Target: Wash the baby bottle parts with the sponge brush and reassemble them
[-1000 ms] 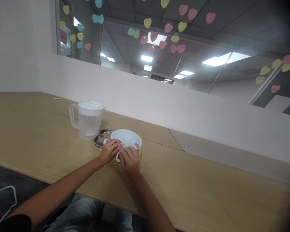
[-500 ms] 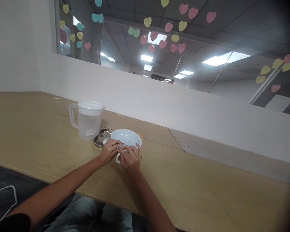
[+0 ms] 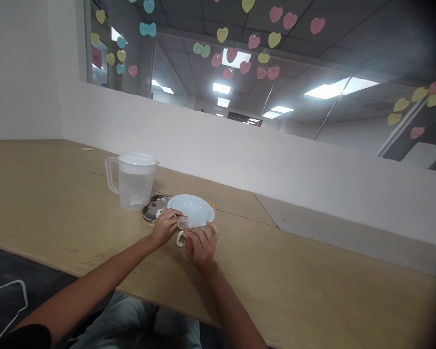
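Note:
In the head view, my left hand (image 3: 164,229) has its fingers closed at the left edge of a small clear round piece with rings (image 3: 182,223). My right hand (image 3: 202,241) is just to the right, its fingers bent and drawn together. Its fingertips are beside a white hook-shaped piece (image 3: 180,239); whatever they pinch is hidden. Directly behind both hands is a white oval bowl (image 3: 192,206). A round metal tray (image 3: 149,212) sits left of the bowl, with a clear item on it, partly covered by my left hand.
A translucent pitcher (image 3: 135,184) with a white lid stands left of the tray. Something small and yellow (image 3: 212,205) shows behind the bowl. Beyond the wooden table (image 3: 276,271) are a white wall (image 3: 210,140) and a window with heart-shaped notes.
My right hand has drawn back slightly right and down from the clear round piece, whose ringed face now shows more. My left hand stays nearly in place. The view shifted slightly.

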Demonstrator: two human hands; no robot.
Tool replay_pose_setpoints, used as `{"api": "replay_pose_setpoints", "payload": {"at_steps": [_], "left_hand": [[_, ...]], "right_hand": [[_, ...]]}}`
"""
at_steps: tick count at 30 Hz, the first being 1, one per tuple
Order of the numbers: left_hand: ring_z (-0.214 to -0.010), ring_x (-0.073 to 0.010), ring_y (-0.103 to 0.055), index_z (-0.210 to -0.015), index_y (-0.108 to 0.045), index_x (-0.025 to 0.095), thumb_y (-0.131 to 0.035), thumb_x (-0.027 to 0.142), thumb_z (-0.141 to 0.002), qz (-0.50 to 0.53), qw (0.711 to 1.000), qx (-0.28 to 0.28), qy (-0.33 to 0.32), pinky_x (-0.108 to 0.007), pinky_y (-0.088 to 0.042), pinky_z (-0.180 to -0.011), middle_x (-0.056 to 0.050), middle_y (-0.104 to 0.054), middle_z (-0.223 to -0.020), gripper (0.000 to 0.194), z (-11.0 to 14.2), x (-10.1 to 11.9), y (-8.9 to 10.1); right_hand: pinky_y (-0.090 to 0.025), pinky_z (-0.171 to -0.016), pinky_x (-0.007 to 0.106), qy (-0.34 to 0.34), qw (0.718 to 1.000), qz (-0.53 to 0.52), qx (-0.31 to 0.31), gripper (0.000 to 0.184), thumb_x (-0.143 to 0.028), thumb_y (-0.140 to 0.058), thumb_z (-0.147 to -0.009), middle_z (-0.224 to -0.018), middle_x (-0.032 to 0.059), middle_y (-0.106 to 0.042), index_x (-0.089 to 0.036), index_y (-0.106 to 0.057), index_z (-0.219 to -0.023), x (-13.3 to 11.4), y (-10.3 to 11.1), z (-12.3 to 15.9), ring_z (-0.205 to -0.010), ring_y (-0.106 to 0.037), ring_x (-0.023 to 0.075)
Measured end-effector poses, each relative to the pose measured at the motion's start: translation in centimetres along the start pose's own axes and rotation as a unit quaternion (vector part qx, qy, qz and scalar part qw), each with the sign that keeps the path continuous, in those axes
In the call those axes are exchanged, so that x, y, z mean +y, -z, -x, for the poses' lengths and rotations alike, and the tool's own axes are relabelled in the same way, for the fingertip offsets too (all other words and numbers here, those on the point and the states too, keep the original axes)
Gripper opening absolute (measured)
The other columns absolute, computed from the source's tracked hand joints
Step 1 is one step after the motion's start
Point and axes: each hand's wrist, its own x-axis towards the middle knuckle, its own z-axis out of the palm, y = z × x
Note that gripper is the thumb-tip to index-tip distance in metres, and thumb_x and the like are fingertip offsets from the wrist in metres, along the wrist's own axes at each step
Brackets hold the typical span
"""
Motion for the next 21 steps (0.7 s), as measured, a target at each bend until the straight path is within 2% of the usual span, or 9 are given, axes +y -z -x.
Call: {"api": "replay_pose_setpoints", "payload": {"at_steps": [4,8,21], "left_hand": [[-0.084,-0.0163,-0.055,-0.097,-0.068,0.021,-0.044,0.032,-0.092,-0.010,1.000,0.006,-0.004,-0.031,-0.041,-0.076,-0.005,-0.064,-0.090,0.026,-0.2,-0.1,0.1],[-0.086,-0.0165,-0.056,-0.098,-0.068,0.022,-0.044,0.033,-0.092,-0.023,1.000,0.006,0.005,-0.031,-0.041,-0.076,-0.005,-0.064,-0.090,0.027,-0.3,-0.3,0.2],[-0.086,-0.0168,-0.056,-0.102,-0.068,0.024,-0.044,0.031,-0.092,-0.037,0.999,0.012,0.018,-0.030,-0.041,-0.076,-0.005,-0.064,-0.092,0.027,-0.1,-1.2,-0.1]], "right_hand": [[-0.039,-0.088,0.039,-0.008,0.999,-0.027,0.033,0.010,-0.015,-0.045,-0.089,-0.070,-0.0009,-0.057,-0.019,-0.053,-0.083,0.2,0.1,0.4,-0.070,-0.052,0.0125],[-0.040,-0.085,0.039,-0.018,0.998,-0.042,0.039,0.012,-0.012,-0.042,-0.088,-0.070,-0.0011,-0.053,-0.020,-0.049,-0.083,0.3,0.1,0.4,-0.069,-0.050,0.0133],[-0.042,-0.082,0.037,0.004,0.997,-0.054,0.062,0.015,-0.013,-0.037,-0.090,-0.067,-0.0019,-0.055,-0.020,-0.048,-0.082,0.8,0.6,-0.3,-0.065,-0.052,0.0118]]}}
